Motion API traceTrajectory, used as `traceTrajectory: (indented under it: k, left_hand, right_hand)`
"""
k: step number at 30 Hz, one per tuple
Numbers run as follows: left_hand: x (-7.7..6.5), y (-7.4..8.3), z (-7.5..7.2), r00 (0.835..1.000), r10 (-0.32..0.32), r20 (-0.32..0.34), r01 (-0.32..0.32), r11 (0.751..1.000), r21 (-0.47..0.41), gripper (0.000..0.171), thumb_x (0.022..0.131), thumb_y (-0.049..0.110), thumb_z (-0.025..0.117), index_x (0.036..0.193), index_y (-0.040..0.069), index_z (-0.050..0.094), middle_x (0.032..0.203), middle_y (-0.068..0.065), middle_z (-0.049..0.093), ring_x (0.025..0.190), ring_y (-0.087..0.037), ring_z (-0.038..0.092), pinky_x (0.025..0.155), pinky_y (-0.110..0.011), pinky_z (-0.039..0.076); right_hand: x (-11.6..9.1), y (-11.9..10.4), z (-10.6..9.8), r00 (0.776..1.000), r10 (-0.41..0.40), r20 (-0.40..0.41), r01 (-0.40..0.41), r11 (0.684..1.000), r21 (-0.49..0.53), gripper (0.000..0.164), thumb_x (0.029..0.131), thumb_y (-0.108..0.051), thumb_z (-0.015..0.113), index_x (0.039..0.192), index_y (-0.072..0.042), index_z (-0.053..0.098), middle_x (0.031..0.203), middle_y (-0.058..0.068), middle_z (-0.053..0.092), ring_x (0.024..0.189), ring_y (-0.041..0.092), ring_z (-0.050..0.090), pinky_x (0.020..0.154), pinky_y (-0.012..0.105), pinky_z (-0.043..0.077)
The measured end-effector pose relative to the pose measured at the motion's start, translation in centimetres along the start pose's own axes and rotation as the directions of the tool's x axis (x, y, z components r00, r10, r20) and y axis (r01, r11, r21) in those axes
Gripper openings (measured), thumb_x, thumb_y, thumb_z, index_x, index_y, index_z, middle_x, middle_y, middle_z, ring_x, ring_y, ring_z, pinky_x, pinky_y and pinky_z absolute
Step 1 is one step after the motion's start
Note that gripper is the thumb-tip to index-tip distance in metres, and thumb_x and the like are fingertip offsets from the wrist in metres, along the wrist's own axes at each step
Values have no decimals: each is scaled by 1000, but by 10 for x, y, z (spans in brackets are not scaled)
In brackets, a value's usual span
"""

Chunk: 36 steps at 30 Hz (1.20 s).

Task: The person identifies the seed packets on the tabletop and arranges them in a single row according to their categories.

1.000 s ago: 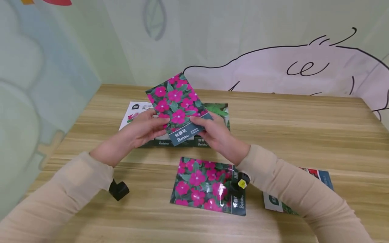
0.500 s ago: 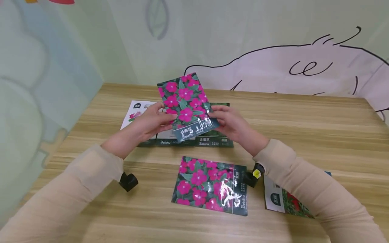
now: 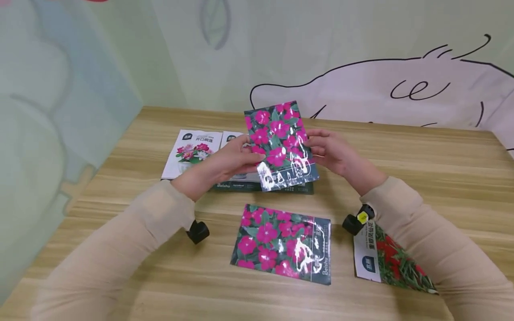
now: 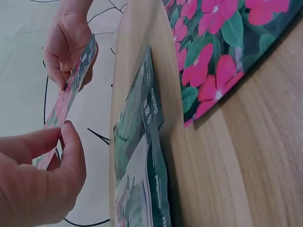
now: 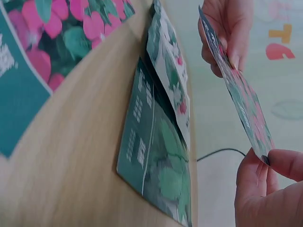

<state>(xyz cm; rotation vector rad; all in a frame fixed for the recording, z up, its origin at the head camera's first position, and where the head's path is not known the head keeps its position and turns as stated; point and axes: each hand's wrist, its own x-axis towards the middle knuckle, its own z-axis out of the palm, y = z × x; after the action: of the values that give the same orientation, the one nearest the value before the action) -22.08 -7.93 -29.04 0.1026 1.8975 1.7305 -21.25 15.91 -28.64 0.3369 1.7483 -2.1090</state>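
Note:
A seed packet (image 3: pixel 277 133) with a photo of pink flowers is held up over the back of the table, front face toward the head camera. My left hand (image 3: pixel 229 158) pinches its left edge between thumb and fingers. At the opposite edge my right hand (image 3: pixel 331 151) pinches it too; the right wrist view shows thumb and fingers on a corner. Glare covers the printed band along the bottom. Behind and below it lies a row of packets, with a white lotus packet (image 3: pixel 192 151) at the left and a green-leaf packet (image 5: pixel 163 161) at the right, partly hidden in the head view.
Nearer on the wooden table (image 3: pixel 180 276) lies a second pink-flower packet (image 3: pixel 267 240), turned sideways. A red-flower packet (image 3: pixel 397 261) rests at the right, partly under the right sleeve. A printed fabric wall (image 3: pixel 341 44) rises behind the table's back edge.
Both hands have carried the packet to the right, turning it more upright. The right thumb has left its front face, and more of the lotus and red-flower packets shows.

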Motion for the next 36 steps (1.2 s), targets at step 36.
traceTrajectory:
  k: [36]
  left_hand:
    - [59, -5, 88, 998, 51, -35, -50, 998, 36, 45, 89, -7, 54, 129, 0, 38, 88, -12, 56, 68, -14, 55, 67, -23, 54]
  right_hand:
    - [-12, 6, -103, 995, 80, -63, -93, 966, -240, 11, 91, -10, 58, 89, -21, 58, 83, -6, 61, 77, 11, 57, 74, 24, 54]
